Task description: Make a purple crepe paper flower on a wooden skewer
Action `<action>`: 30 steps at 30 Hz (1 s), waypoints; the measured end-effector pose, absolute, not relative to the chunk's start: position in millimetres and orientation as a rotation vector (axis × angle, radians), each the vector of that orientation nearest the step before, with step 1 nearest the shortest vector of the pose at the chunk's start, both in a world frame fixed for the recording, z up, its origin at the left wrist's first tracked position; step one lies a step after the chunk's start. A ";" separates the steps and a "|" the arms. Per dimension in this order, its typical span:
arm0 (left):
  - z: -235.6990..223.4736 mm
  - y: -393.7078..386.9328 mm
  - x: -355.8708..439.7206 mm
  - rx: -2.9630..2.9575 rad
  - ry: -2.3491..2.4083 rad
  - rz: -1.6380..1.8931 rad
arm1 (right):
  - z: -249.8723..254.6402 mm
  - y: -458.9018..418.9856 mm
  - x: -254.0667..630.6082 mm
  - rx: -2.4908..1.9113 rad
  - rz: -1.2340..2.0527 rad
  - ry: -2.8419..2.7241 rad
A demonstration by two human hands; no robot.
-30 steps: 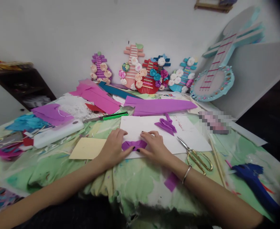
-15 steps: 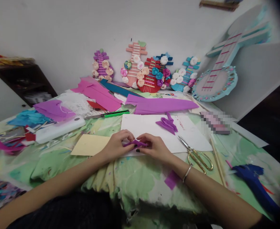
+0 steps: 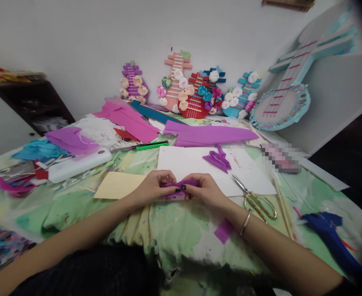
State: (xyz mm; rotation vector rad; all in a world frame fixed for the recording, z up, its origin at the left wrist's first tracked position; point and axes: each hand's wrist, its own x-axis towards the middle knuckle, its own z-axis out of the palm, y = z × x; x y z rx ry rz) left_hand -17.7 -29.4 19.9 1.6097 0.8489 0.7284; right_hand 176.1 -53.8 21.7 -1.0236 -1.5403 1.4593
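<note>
Right hand has curled, pinching purple paper.

On the tabletop, a strip sits between left hand and right hand at the near edge of a sheet. Card lies left, scissors right, glue gun farther right; lutes behind.
</note>
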 end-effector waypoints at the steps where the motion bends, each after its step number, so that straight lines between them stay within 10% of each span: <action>1: 20.8 -29.6 -18.2 1.592 0.849 0.747 | 21.5 -53.5 176.9 -1.000 1.485 -1.517; 30: 17.4 -28.5 -22.8 1.098 0.623 0.812 | 10.4 -49.2 181.8 -0.634 1.828 -1.048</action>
